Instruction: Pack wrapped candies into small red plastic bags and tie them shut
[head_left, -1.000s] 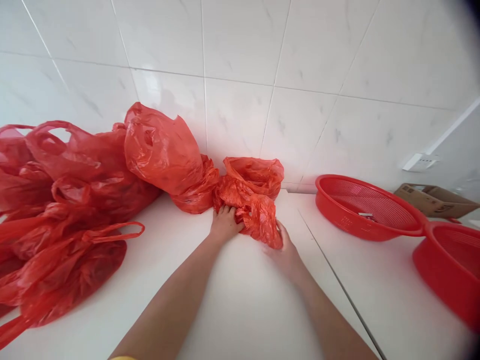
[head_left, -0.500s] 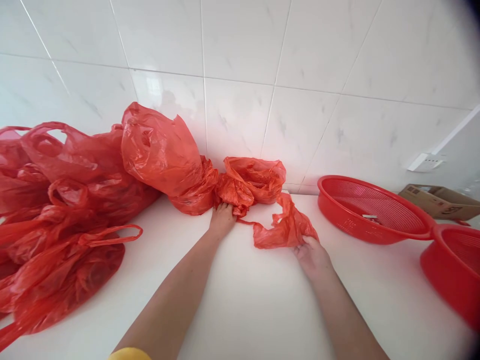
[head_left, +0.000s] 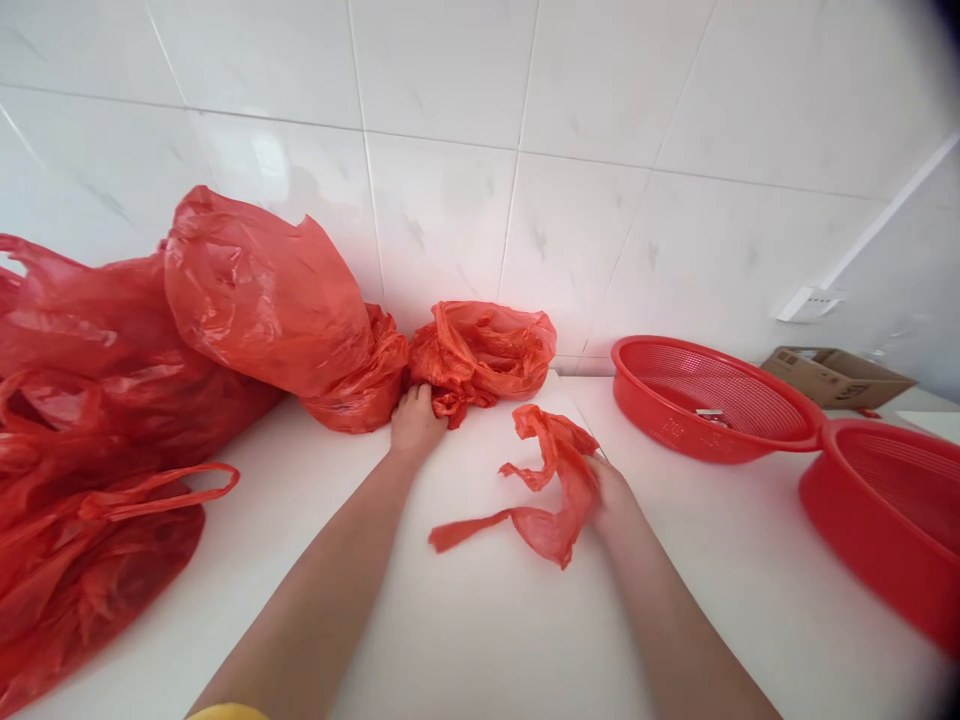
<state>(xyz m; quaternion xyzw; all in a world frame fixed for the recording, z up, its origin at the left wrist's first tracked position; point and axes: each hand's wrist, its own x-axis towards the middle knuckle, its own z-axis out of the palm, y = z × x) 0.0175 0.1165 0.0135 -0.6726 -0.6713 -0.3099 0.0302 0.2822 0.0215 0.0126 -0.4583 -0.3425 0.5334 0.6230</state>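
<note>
One plastic scrap (head_left: 574,480), likely light, limp; hold bunched. Right hand (head_left: 611,495): fingers grasp it. Left hand (head_left: 415,428): fingers touch crumpled bag (head_left: 448,370), grip unclear.

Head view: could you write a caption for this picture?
The right hand holds a torn red bag piece; the left hand touches crumpled red plastic near two red baskets.

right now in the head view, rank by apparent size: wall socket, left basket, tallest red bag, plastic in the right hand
Largest to smallest:
tallest red bag
left basket
plastic in the right hand
wall socket
</note>
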